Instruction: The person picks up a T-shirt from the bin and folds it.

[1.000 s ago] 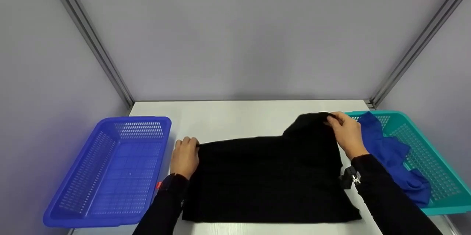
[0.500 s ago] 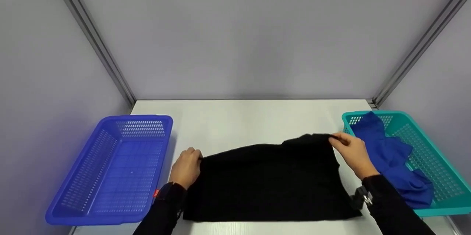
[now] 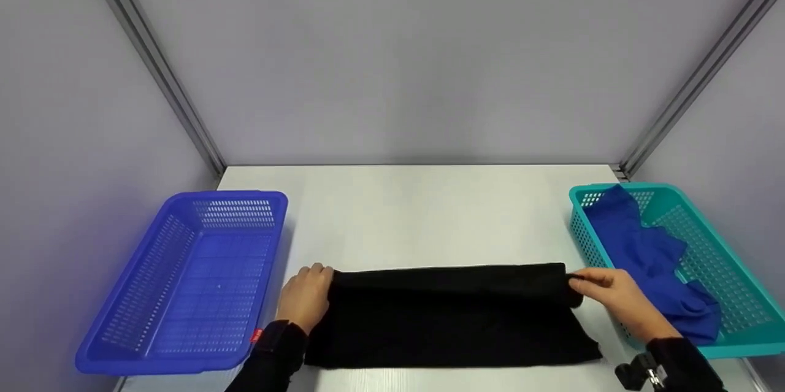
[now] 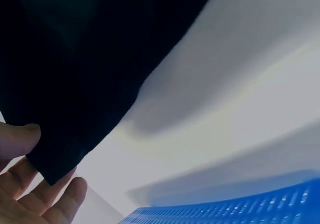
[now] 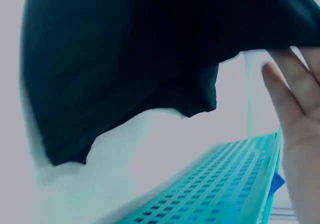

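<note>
Black cloth (image 3: 451, 315) between both hands

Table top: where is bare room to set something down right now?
Bare table lies behind the black cloth, between the blue basket and the teal basket. The front strip is crowded: cloth, left hand, right hand.

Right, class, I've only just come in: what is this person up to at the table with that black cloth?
A person is folding a black cloth on a white table. The left hand grips its far left corner and the right hand pinches its far right corner, with the far edge lying doubled over toward the person, so the cloth forms a wide, flat band. A blue basket sits to the left, and a teal basket on the right holds a crumpled blue garment.
</note>
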The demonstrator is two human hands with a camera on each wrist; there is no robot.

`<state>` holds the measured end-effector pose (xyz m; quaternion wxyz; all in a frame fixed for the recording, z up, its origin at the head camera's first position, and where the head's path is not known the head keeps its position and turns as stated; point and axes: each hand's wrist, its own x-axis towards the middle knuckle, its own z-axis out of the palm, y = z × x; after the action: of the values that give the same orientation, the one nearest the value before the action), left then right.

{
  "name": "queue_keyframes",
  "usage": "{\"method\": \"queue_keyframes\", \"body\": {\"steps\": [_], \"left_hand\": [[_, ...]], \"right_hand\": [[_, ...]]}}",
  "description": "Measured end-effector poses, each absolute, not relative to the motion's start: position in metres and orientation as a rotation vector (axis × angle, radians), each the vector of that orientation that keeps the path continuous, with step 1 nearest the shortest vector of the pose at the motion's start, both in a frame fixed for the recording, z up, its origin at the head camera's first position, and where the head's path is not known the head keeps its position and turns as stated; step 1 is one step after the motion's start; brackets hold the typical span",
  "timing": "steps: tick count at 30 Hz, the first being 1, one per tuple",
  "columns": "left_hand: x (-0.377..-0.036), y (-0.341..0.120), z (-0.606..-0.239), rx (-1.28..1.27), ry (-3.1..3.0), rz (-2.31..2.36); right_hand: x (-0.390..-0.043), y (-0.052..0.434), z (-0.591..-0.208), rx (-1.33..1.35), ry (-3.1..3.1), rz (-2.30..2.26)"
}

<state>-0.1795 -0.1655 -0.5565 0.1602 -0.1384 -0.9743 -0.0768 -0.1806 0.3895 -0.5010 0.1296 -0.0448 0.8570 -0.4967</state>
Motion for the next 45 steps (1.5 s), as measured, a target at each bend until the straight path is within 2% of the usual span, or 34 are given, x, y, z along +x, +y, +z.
{"method": "queue_keyframes", "body": {"steps": [10,19,26,35,45], "left_hand": [[-0.163,-0.161,-0.572,-0.521,-2.814,-0.036],[-0.154,-0.163,-0.577,-0.612,-2.834,0.055],[-0.154,-0.162,-0.576,-0.495,-2.853,0.014],[-0.155,-0.155,-0.582,-0.681,-2.990,-0.307],[-0.156,-0.164,-0.590,-0.417,-3.226,-0.449]], "right_hand": [[-0.173,0.397,-0.524,-0.355,2.320,-1.322],[-0.167,0.398,-0.535,-0.321,2.334,-1.260],[-0.167,0.394,-0.539,-0.355,2.372,-1.061],[-0.168,0.339,-0.559,-0.352,2.928,-0.789],[-0.171,0.296,-0.577,-0.174,2.780,-0.807]]}}
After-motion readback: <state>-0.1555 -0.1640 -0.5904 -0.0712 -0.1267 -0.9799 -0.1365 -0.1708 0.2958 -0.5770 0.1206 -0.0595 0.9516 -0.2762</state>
